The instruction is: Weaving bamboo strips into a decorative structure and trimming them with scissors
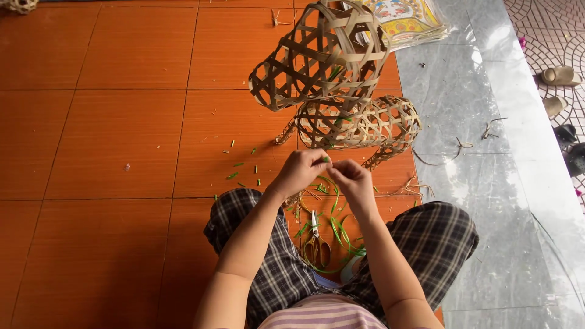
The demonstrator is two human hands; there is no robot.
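Head view: left hand [300,172] and right hand [353,183] pinch a green strip [334,210] between their fingers at centre, woven basket [356,122] at 12 o'clock, scissors [315,237] at 6 o'clock on the floor [122,122], apparently mid-tying, wanting a steady pull.

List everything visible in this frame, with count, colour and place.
woven bamboo animal frame: one, tan, standing on the floor ahead of the hands
scissors: one, pale handles, floor between the knees
green strips: several, green, around the scissors
green offcuts: many, scattered on orange tiles
printed sheets: a stack, yellow, top edge
sandals: two, beige, right edge
left hand: pinching a green strip
right hand: meeting the left at the strip
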